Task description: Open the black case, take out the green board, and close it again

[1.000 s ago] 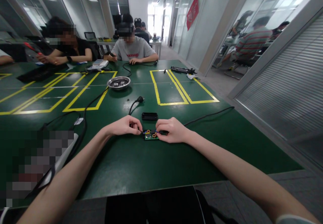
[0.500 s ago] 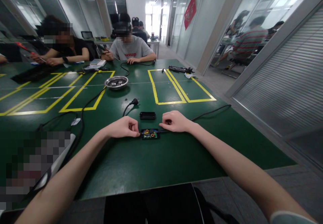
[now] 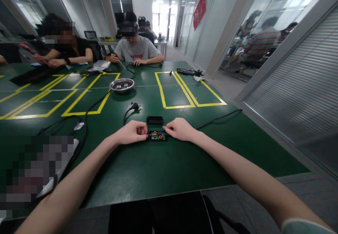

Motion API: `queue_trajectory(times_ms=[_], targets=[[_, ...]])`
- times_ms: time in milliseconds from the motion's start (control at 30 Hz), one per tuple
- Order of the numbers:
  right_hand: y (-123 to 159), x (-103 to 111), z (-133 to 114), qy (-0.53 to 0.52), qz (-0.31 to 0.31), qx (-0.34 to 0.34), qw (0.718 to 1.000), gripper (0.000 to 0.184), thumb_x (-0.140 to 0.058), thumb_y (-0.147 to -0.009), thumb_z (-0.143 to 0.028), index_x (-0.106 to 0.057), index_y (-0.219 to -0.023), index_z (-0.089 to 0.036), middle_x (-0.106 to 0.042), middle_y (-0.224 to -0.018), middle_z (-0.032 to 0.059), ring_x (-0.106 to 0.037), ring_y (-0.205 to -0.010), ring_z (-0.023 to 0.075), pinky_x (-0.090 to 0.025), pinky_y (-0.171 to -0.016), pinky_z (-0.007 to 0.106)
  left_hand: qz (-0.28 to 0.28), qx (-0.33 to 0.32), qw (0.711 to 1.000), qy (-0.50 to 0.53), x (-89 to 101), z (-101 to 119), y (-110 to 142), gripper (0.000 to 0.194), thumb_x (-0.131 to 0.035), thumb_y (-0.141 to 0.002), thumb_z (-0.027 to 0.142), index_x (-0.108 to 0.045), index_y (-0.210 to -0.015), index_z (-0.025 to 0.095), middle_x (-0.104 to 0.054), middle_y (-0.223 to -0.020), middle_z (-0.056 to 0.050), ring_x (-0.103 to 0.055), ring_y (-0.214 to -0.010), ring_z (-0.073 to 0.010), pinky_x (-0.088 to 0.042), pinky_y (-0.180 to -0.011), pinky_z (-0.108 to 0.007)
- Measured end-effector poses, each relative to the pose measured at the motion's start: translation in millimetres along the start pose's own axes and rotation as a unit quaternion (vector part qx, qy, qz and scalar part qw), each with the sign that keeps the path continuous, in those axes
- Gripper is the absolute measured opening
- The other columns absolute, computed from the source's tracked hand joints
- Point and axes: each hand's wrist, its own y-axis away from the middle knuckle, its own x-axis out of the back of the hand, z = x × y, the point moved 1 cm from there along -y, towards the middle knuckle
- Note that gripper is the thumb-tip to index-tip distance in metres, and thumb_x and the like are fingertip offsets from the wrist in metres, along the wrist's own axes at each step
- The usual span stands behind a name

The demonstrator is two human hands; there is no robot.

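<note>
An opened small black case [image 3: 157, 140] lies on the green table, showing a circuit board with copper-ringed coils and blue and yellow wires. At its left end my left hand [image 3: 133, 132] is closed, thumb and forefinger pinching a black power cord where it meets the case. This cord's plug [image 3: 135, 106] lies just beyond that hand. My right hand [image 3: 180, 129] is closed at the case's right end, fingertips on the black cable [image 3: 219, 119] there; the exact grip is partly hidden. Just behind the case sits its black cover [image 3: 155, 120], hollow side up.
A metal bowl [image 3: 121, 85] with metal parts stands farther back. Yellow tape outlines [image 3: 179, 106] mark the table [image 3: 163, 170]. A folded black tripod-like object [image 3: 188, 72] lies at the far right. Two people sit across the table, and black cables run along the left.
My right hand has moved left and in to the case's end. The case has shifted slightly away from me, and the plug has slid left.
</note>
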Motion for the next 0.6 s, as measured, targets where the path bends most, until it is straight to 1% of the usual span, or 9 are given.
queue_trajectory(times_ms=[67,167,233,300,400,467,600], targets=[[-1.6,3.2,-2.6,0.028,-0.009,-0.012,1.000,0.048,-0.051,-0.104,-0.035,-0.074,-0.065,-0.019,-0.069,-0.059,0.0054,-0.060,-0.056,0.0172,-0.029,-0.058,0.030,0.031,-0.012,0.997,-0.074,0.5,-2.0,-2.8,0.024,-0.064,-0.081,0.039,-0.059,-0.068,0.019,-0.054,-0.057,0.003,-0.048,-0.055,-0.0132,-0.034,-0.056,-0.025],[-3.6,8.7,-7.3,0.064,-0.017,-0.023,0.998,0.046,-0.051,-0.104,-0.036,-0.079,-0.072,-0.019,-0.074,-0.066,0.0094,-0.068,-0.065,0.0213,-0.034,-0.060,0.030,0.092,-0.027,0.979,-0.181,-0.2,-3.0,-8.1,0.041,-0.052,-0.092,0.044,-0.051,-0.059,0.020,-0.053,-0.057,0.001,-0.046,-0.056,-0.0147,-0.029,-0.058,-0.028],[-4.3,11.8,-11.1,0.085,-0.025,-0.027,0.996,0.044,-0.051,-0.104,-0.036,-0.082,-0.077,-0.018,-0.077,-0.072,0.0115,-0.072,-0.072,0.0234,-0.039,-0.062,0.030,0.125,-0.028,0.967,-0.220,-1.8,-2.7,-11.4,0.050,-0.044,-0.098,0.045,-0.047,-0.055,0.020,-0.051,-0.056,0.000,-0.045,-0.056,-0.0156,-0.026,-0.058,-0.029],[-4.2,13.9,-15.2,0.103,-0.034,-0.039,0.993,0.043,-0.050,-0.104,-0.035,-0.083,-0.083,-0.018,-0.079,-0.078,0.0135,-0.074,-0.078,0.0252,-0.042,-0.065,0.031,0.146,-0.019,0.959,-0.242,-3.7,-2.0,-13.6,0.053,-0.041,-0.100,0.047,-0.047,-0.054,0.021,-0.051,-0.055,-0.001,-0.045,-0.056,-0.0167,-0.025,-0.058,-0.030],[-3.3,15.2,-20.8,0.116,-0.033,-0.075,0.990,0.042,-0.050,-0.104,-0.034,-0.084,-0.087,-0.016,-0.079,-0.083,0.0164,-0.075,-0.082,0.0277,-0.045,-0.068,0.032,0.163,0.004,0.950,-0.268,-5.4,-1.0,-14.5,0.054,-0.042,-0.100,0.051,-0.050,-0.056,0.021,-0.052,-0.054,-0.001,-0.048,-0.056,-0.0178,-0.023,-0.057,-0.030],[-3.0,15.7,-23.5,0.121,-0.031,-0.094,0.988,0.041,-0.049,-0.104,-0.033,-0.084,-0.089,-0.016,-0.079,-0.085,0.0172,-0.076,-0.084,0.0276,-0.046,-0.068,0.032,0.174,0.022,0.945,-0.277,-5.7,-0.9,-14.3,0.051,-0.045,-0.100,0.051,-0.053,-0.059,0.021,-0.053,-0.054,-0.001,-0.050,-0.057,-0.0182,-0.024,-0.057,-0.029],[-5.1,16.5,-24.4,0.124,-0.040,-0.105,0.986,0.042,-0.047,-0.104,-0.032,-0.084,-0.093,-0.016,-0.081,-0.091,0.0173,-0.076,-0.087,0.0274,-0.046,-0.069,0.031,0.190,0.050,0.941,-0.276,-6.6,-1.8,-13.7,0.039,-0.054,-0.097,0.050,-0.061,-0.071,0.021,-0.060,-0.060,0.000,-0.055,-0.059,-0.0195,-0.027,-0.058,-0.029]])
